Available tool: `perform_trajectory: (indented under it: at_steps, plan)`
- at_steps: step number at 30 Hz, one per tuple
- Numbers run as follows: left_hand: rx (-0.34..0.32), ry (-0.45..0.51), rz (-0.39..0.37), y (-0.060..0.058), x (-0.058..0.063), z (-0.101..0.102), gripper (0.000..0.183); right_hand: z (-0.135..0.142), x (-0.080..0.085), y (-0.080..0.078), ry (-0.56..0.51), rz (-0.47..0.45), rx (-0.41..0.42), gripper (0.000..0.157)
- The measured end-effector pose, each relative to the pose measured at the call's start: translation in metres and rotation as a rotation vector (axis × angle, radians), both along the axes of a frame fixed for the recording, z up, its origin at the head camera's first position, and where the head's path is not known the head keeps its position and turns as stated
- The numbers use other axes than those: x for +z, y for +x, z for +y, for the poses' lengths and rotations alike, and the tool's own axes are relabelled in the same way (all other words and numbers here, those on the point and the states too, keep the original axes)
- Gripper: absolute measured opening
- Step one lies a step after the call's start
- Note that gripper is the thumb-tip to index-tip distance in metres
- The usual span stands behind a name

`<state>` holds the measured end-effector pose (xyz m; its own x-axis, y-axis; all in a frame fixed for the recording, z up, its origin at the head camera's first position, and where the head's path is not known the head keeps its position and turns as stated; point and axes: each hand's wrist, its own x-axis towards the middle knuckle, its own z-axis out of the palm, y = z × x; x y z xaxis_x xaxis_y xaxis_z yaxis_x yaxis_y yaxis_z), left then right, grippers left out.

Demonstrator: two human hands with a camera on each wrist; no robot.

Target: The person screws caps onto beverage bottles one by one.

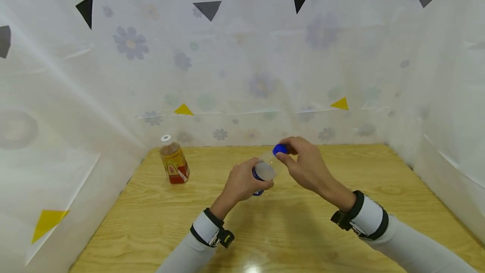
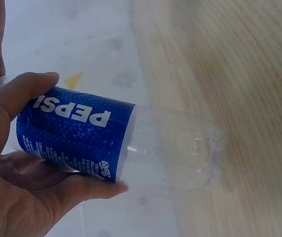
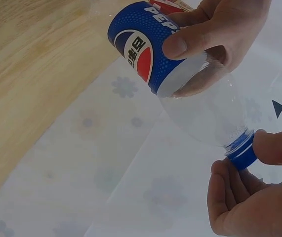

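Observation:
A clear plastic Pepsi bottle [image 2: 76, 128] with a blue label is held tilted above the wooden table. My left hand [image 1: 242, 182] grips it round the label, thumb on one side and fingers on the other. At the bottle's neck sits a blue cap [image 3: 243, 157], which my right hand [image 1: 305, 163] pinches between thumb and fingers. Through the clear shoulder and base I see no drink inside.
Toward the back left of the table [image 1: 151, 222] stands a bottle [image 1: 174, 161] of reddish-brown drink with a white cap and a yellow-red label. White flowered sheeting [image 1: 242, 62] surrounds the table at the back and sides.

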<state>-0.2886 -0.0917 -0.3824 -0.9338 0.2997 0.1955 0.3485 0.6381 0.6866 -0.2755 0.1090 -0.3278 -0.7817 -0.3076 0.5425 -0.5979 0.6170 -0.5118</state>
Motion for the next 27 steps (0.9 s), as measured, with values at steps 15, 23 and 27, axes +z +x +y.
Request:
perform_trajectory:
  at_steps: [15,23,27]
  plan:
    - [-0.008,0.006,0.014,0.000,-0.003,-0.001,0.057,0.000,-0.002,0.001,0.005,0.010,-0.004,0.025]
    - [0.000,-0.010,0.009,0.001,-0.001,0.000,0.058,0.002,0.006,0.005,0.100,-0.020,-0.007,0.050]
    - [0.000,-0.011,0.004,0.002,-0.001,0.000,0.059,0.003,0.009,0.006,0.133,-0.022,0.018,0.051]
